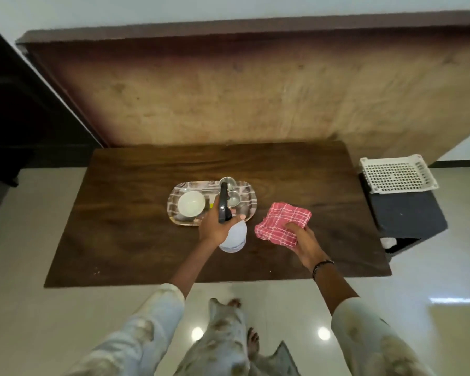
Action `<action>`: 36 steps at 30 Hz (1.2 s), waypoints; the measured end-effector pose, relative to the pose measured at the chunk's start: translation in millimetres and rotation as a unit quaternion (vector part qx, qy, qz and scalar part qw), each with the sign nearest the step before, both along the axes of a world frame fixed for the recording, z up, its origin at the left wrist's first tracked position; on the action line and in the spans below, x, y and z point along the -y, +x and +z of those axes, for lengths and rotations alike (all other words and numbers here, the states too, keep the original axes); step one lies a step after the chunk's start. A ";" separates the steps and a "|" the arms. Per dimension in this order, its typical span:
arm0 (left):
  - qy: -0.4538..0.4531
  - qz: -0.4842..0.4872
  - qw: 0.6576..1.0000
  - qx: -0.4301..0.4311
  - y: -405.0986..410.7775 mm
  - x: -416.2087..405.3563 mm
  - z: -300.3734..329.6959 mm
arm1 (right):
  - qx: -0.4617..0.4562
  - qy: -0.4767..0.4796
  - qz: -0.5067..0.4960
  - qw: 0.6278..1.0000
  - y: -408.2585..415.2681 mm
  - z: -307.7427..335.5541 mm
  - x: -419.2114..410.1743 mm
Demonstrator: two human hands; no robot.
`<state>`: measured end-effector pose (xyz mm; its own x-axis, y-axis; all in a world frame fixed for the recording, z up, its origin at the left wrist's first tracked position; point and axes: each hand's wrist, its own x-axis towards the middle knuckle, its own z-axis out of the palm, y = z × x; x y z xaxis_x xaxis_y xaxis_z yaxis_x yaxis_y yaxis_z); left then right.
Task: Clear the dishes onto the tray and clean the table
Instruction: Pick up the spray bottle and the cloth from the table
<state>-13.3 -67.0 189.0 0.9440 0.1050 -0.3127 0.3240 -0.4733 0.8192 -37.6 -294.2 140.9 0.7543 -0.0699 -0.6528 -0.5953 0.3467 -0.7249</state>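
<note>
Head view shows the left hand (212, 229) curled around a spray bottle (233, 237) near the middle of the frame, just below the tray (244, 210) on the table (147, 240). On the tray sit a white bowl (191, 203) and two small steel cups (231, 191). Right of centre, the right hand (303, 241) grips a folded red checked cloth (282, 223) that lies on the table beside the tray.

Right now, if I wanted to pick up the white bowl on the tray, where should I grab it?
Probably take the white bowl by its rim, coming down from above on its left side. It sits upright and open on the tray, and the left hand with the spray bottle crowds its right side.
</note>
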 end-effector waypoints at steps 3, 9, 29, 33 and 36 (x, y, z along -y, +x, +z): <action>0.008 -0.035 0.999 0.007 14.6 46.5 12.4 | 0.014 0.009 -0.040 0.999 5.0 10.5 41.2; -0.011 -0.083 0.996 0.021 53.5 127.3 12.7 | 0.020 0.008 -0.095 0.995 35.7 12.6 115.5; -0.010 -0.104 0.995 0.005 189.4 406.8 18.8 | -0.049 -0.056 -0.172 0.982 152.7 21.8 366.4; -0.009 -0.092 0.996 0.006 210.7 473.4 6.9 | -0.066 -0.070 -0.176 0.980 181.7 5.4 428.3; -0.016 -0.057 0.998 -0.010 228.7 522.7 -8.5 | -0.079 -0.077 -0.165 0.980 203.2 -15.0 477.8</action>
<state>215.4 -589.7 180.5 0.9428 -0.0138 -0.3330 0.2855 -0.4820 0.8283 165.6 -771.9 125.9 0.5647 -0.3988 -0.7225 -0.5785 0.4331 -0.6912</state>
